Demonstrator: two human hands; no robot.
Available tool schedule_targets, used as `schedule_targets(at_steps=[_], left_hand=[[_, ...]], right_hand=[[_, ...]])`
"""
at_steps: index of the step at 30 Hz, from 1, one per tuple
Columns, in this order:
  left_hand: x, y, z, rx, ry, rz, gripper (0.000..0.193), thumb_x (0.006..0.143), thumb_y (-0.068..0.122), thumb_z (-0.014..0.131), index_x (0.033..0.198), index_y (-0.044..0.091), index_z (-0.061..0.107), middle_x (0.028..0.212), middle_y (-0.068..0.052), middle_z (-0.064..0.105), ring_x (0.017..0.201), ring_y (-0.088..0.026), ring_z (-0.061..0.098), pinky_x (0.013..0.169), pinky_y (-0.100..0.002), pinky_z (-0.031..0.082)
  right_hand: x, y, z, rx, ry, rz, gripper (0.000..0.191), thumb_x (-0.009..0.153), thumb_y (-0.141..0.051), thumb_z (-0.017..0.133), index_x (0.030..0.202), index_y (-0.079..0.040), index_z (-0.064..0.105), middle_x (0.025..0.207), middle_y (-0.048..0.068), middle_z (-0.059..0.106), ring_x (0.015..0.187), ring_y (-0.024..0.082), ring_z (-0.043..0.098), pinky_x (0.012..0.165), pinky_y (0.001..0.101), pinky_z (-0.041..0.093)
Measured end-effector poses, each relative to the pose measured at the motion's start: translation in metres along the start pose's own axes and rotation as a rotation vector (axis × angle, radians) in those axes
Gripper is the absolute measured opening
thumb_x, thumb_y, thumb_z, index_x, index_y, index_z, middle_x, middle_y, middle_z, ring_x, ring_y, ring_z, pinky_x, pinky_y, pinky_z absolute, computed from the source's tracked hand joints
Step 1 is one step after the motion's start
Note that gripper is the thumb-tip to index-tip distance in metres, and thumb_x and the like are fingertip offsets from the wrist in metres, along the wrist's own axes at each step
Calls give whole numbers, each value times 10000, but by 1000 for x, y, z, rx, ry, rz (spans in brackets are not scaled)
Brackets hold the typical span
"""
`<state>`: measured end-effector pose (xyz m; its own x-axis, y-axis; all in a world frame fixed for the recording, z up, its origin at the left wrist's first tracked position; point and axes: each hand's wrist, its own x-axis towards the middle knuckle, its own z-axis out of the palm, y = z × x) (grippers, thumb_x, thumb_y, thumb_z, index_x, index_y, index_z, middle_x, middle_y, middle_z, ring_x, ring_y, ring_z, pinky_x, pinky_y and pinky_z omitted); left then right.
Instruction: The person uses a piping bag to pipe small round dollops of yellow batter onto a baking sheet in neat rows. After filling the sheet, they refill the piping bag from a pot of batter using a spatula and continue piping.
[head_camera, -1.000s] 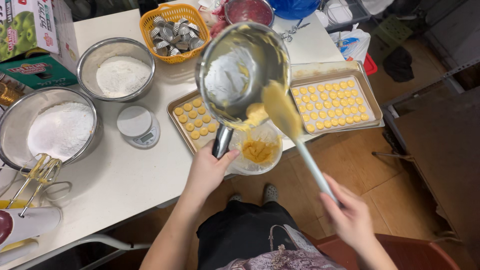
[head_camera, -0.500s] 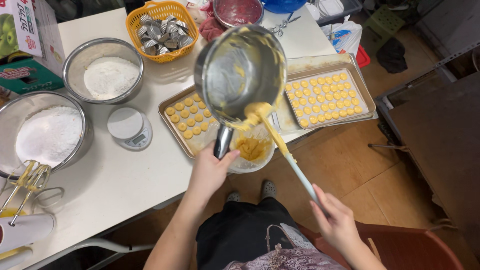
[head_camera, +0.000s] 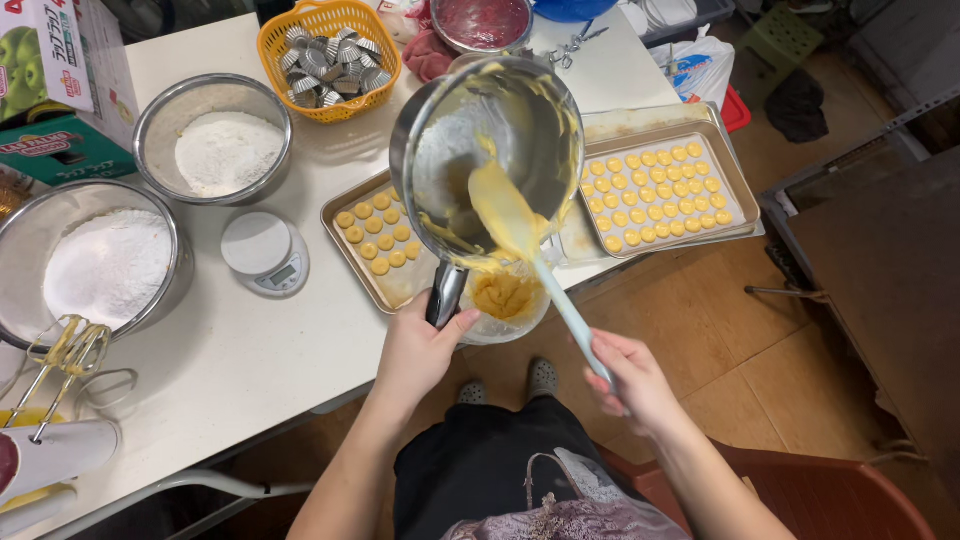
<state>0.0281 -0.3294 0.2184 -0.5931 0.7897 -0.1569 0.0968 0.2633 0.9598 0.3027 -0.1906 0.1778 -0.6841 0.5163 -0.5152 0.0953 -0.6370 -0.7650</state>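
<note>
Left hand (head_camera: 418, 348) clamped around dark handle of steel saucepan (head_camera: 490, 150), pan tipped above the grip, mouth facing camera. Right hand (head_camera: 632, 378) closed on pale handle of spatula (head_camera: 520, 235); blade up inside pan, smeared with yellow batter. Clear cup (head_camera: 503, 300) of batter just beside left thumb, under the pan lip.

White table (head_camera: 200, 340), flour bowls (head_camera: 212, 135), scale (head_camera: 264, 254), baking trays (head_camera: 738, 190), basket (head_camera: 330, 55)

The left hand (head_camera: 420, 350) sat near the lower centre of the frame, fingers curled tight in a grip. The right hand (head_camera: 630, 380) was at lower right, also clenched, forearm angling down-right.
</note>
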Motion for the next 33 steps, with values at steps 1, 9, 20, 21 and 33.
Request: schedule_targets(at_steps=[1, 9, 20, 21, 33], left_hand=[[0, 0, -1, 24, 12, 10, 312, 857, 286, 803, 858, 23, 634, 624, -9, 546, 586, -92, 462, 544, -281, 437], [8, 8, -9, -14, 47, -121, 312, 859, 291, 788, 806, 30, 627, 534, -3, 524, 465, -104, 481, 452, -302, 415], [16, 3, -17, -33, 97, -118, 287, 870, 269, 780, 810, 35, 624, 557, 6, 520, 468, -105, 447, 451, -307, 398], [14, 2, -15, -22, 84, -125, 295, 867, 275, 780, 809, 33, 621, 552, 0, 518, 470, -108, 462, 455, -311, 407], [-5, 15, -9, 548, 73, 119, 445, 861, 448, 770, 1030, 50, 669, 671, -175, 689, 640, -380, 685, 540, -448, 522]], right_hand=[[0, 1, -1, 16, 4, 37, 368, 1015, -283, 543, 1233, 1, 630, 557, 19, 493, 338, 70, 340, 302, 228, 229], [-35, 36, -28, 137, -17, 193, 374, 1014, -286, 535, 1209, 14, 645, 515, 4, 465, 308, 68, 317, 278, 252, 210], [-65, 17, -36, -82, 41, -89, 483, 917, -192, 595, 1363, -7, 611, 764, 48, 694, 437, 115, 563, 365, 280, 446], [-61, 7, -32, -128, 65, -117, 529, 876, -167, 607, 1386, -30, 587, 879, 65, 762, 489, 138, 637, 402, 311, 517], [-73, -140, 14, -1554, 389, -678, 395, 953, -154, 666, 1334, -51, 675, 849, 132, 717, 706, 186, 690, 652, 327, 550]])
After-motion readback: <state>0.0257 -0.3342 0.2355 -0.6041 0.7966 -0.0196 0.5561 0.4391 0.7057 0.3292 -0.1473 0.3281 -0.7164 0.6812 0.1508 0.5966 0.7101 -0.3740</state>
